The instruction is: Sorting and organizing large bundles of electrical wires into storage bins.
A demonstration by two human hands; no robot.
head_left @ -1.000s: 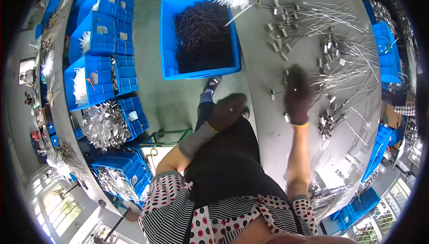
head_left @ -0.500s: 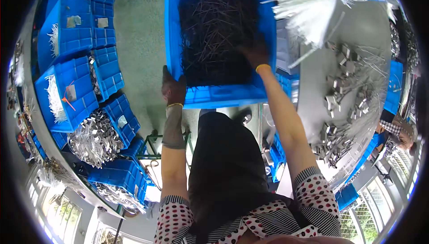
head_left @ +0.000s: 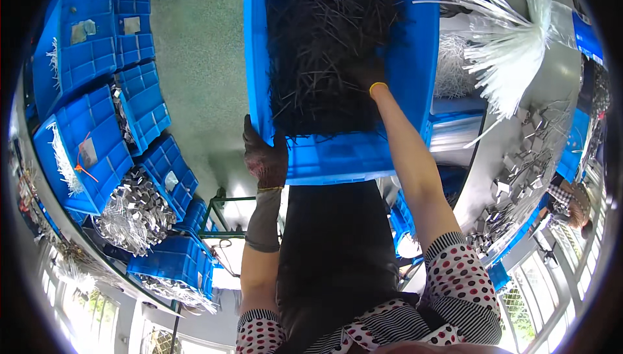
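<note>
A large blue bin [head_left: 337, 159] lies in front of me, heaped with thin dark strips [head_left: 311, 49]. My left hand [head_left: 265, 158], in a dark glove, grips the bin's wall at its near left corner. My right hand [head_left: 365, 73] also wears a dark glove, with a yellow cuff at the wrist. It reaches over the near right part of the bin and rests among the strips. Its fingers blend into the dark heap, so what they hold is hidden.
Stacked blue crates [head_left: 97, 140] with silvery and white pieces line the left. On the right, a bundle of white strips [head_left: 513, 49] juts over a grey table [head_left: 490, 153] strewn with small metal pieces [head_left: 519, 166]. Behind the table is another person [head_left: 571, 201].
The bin has come closer to my body and sits a little lower in view. My left hand stays at its corner. My right hand has moved inward, among the strips.
</note>
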